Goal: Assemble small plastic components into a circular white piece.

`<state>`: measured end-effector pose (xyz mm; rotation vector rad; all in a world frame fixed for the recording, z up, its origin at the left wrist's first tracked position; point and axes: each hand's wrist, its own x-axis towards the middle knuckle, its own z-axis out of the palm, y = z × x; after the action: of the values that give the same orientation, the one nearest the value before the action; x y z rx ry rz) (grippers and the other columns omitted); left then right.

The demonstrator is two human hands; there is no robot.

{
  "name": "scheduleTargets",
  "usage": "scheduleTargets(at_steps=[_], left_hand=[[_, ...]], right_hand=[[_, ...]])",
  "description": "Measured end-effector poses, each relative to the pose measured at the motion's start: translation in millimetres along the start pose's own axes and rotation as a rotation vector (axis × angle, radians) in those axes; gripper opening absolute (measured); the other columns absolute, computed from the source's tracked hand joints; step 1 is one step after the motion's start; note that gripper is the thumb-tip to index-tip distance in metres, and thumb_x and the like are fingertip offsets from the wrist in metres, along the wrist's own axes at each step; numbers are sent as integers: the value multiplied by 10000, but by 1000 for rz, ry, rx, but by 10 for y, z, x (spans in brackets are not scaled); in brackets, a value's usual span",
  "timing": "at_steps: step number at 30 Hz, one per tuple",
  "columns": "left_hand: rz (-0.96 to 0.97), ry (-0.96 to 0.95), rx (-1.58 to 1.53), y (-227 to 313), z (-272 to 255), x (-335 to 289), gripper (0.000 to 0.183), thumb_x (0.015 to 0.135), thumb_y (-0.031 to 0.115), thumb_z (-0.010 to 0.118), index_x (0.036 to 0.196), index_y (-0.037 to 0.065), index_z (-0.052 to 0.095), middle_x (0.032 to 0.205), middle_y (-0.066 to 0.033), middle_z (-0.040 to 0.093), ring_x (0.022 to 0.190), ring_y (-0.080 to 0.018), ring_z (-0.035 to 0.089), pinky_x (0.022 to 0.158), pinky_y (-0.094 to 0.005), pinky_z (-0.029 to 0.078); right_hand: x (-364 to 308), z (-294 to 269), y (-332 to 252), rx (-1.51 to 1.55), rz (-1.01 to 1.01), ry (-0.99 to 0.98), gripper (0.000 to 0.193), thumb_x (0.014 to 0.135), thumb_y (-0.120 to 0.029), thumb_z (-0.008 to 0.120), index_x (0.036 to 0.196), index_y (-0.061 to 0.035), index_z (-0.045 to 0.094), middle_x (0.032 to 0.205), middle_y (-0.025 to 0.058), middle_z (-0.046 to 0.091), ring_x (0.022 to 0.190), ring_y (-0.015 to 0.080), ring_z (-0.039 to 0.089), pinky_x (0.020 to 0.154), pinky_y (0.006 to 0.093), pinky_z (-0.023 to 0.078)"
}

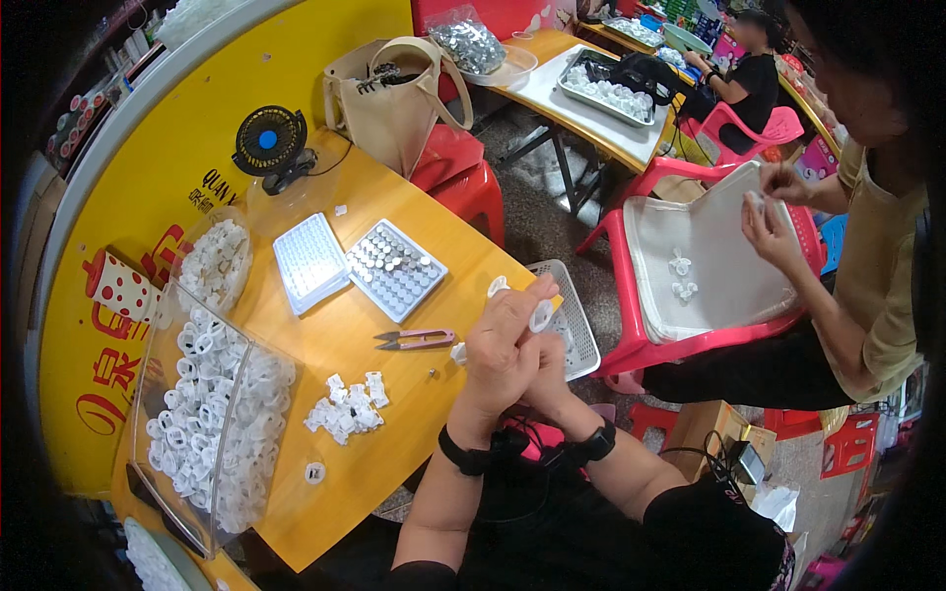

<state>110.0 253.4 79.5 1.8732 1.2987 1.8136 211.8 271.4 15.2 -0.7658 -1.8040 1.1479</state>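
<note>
My left hand [498,340] and my right hand [545,366] meet above the table's right edge. A small white plastic part [540,315] shows at the fingers, pinched between both hands; its exact kind is partly hidden. Pink-handled thread snips [415,340] lie on the wood to the left of my hands, a tiny metal piece [432,373] nearby. A loose heap of white plastic parts [347,409] sits closer to me, with a round white part [314,473] apart from it. Just beyond my hands stands a white basket [583,330] with parts in it.
On the left, a clear bin [222,433] brims with white rings. Farther back are a white tray of round metal discs [396,268], a stack of pale trays [310,261], a black fan [270,143] and a beige bag [389,108]. A person works beside a pink chair [631,295].
</note>
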Motion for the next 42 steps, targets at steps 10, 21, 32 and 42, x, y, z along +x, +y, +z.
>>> scheduleTargets(at_steps=[10,21,32,42], left_hand=[[-96,260,149,314,-175,-219,513,743,-91,594,1249,-24,537,1060,-173,659,948,-292,639,825,-355,505],[26,278,340,397,-245,-473,554,782,-42,604,1316,-55,458,1086,-212,638,960,-315,640,838,-362,507],[103,327,300,555,-72,-290,348,723,-79,620,1066,-20,618,988,-177,658,839,-294,644,731,-328,514],[47,53,18,750,317,201,455,719,-159,500,1133,-9,614,1044,-144,654,925,-248,641,805,-302,499]], right_hand=[[86,-126,-570,121,-235,94,356,744,-21,672,1089,10,592,1066,106,579,948,178,549,745,267,440],[28,-167,-839,15,-265,-40,334,692,-41,709,1011,9,628,936,104,619,859,210,595,724,292,472],[-15,-261,-880,-13,-473,242,324,688,-33,711,993,18,611,924,128,607,795,212,596,697,292,482],[89,-719,-859,-3,-445,576,343,681,6,702,1014,-2,620,903,110,606,727,180,554,640,278,452]])
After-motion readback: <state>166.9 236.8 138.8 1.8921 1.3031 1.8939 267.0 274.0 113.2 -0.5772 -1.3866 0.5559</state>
